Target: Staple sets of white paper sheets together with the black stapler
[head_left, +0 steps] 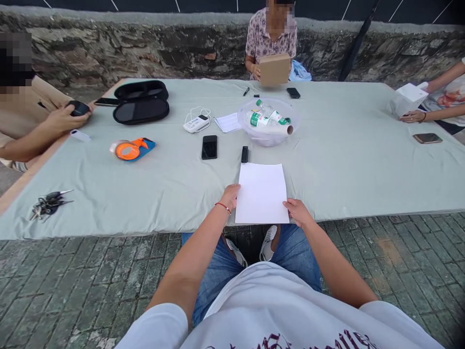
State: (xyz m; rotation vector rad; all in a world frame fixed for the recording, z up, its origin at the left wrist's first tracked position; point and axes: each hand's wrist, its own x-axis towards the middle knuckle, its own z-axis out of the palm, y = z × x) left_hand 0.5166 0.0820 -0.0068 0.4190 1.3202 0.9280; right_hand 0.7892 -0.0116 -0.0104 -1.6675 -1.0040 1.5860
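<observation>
A stack of white paper [262,194] lies at the table's near edge, its lower end by my lap. My left hand [230,196] grips its left edge and wears a red string bracelet. On the opposite edge, my right hand [297,211] pinches the paper near the lower corner. Just beyond the top of the paper is a small black stapler-like object [244,154]. A black phone [209,147] rests farther left. Behind them stands a clear plastic bowl [269,139] with bottles and a cardboard tube.
The cloth-covered table [363,169] also bears keys [49,204], an orange tape dispenser [129,150], an open black case [141,111], a white power strip [196,123] and another phone [427,138]. People sit at the left, far and right sides; one holds a cardboard box [275,69].
</observation>
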